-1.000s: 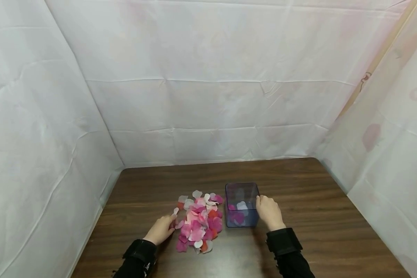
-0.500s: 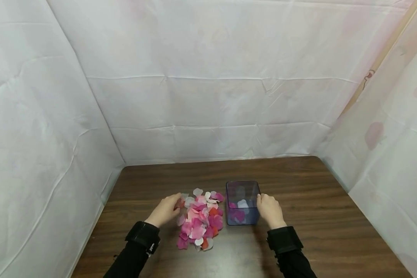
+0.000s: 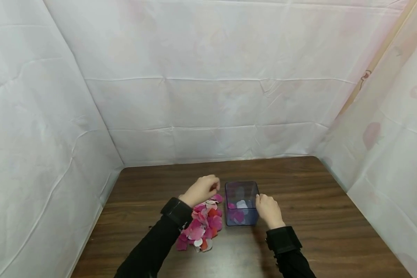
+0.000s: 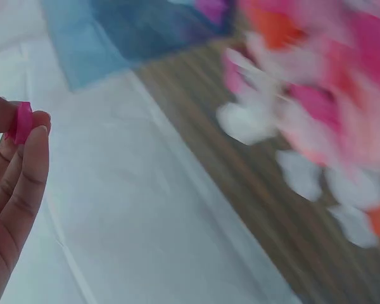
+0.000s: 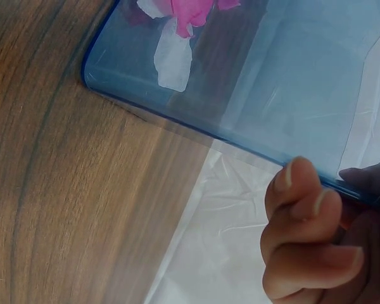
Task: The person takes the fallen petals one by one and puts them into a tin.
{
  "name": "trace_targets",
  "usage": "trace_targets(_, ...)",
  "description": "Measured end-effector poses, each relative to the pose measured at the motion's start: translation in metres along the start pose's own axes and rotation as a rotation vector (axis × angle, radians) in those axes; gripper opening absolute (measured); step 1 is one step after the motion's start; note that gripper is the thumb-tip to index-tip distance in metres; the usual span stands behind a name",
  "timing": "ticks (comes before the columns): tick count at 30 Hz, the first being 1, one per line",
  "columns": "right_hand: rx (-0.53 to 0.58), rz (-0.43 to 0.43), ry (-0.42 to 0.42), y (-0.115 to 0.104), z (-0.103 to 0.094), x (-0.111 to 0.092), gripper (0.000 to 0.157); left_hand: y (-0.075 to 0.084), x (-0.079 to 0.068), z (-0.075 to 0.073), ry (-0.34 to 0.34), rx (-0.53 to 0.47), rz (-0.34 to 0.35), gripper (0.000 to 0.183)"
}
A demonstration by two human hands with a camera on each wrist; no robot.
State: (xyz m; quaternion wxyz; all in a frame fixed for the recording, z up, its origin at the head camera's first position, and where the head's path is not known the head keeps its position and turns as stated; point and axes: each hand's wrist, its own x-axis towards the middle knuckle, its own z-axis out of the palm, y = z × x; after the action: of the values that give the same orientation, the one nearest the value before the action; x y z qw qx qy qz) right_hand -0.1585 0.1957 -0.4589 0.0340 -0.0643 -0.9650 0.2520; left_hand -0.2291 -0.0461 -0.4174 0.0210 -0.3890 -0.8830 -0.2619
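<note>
My left hand (image 3: 202,190) is raised over the far end of a loose pile of pink, white and red petals (image 3: 203,224). Between its thumb and fingertips it pinches a bright pink petal (image 4: 24,122), seen in the left wrist view. To the right of the pile stands a see-through bluish square box (image 3: 242,217), with several pink and white petals (image 5: 174,60) inside. My right hand (image 3: 270,210) grips the box's right rim, thumb on one side of the wall and curled fingers on the other. The left forearm covers part of the pile in the head view.
Everything rests on a dark brown wood-grain table (image 3: 333,231). White cloth walls (image 3: 208,104) rise behind it and at both sides. A light wooden pole (image 3: 375,65) slants along the right back corner.
My left hand has moved from the pile's left edge up and right, across its far end toward the box. The right hand stays on the box rim.
</note>
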Motion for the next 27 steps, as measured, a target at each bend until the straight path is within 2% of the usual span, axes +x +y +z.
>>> trace_targets(2, 0.001, 0.0, -0.003, -0.001, 0.0, 0.0, 0.035, 0.01, 0.015, 0.002, -0.013, 0.002, 0.045, 0.01)
trace_targets(6, 0.003, 0.001, -0.003, -0.002, 0.001, 0.001, 0.035, 0.026, 0.038, 0.015, -0.069, 0.077, 0.11, 0.013)
trace_targets(12, -0.009, 0.003, 0.025, -0.001, 0.002, 0.0, 0.034, 0.047, 0.057, 0.048, -0.183, 0.189, 0.148, 0.014)
trace_targets(16, -0.007, -0.008, 0.022, -0.004, 0.0, 0.0, 0.034, 0.054, 0.061, 0.061, -0.23, 0.241, 0.084, 0.007)
trace_targets(22, -0.01, -0.024, 0.012, -0.006, 0.003, 0.002, 0.033, 0.058, 0.056, 0.064, -0.326, 0.308, -0.012, 0.044)
trace_targets(27, -0.006, -0.024, -0.002, -0.006, 0.005, 0.003, 0.034, 0.058, 0.05, 0.06, -0.286, 0.313, -0.009, 0.045)
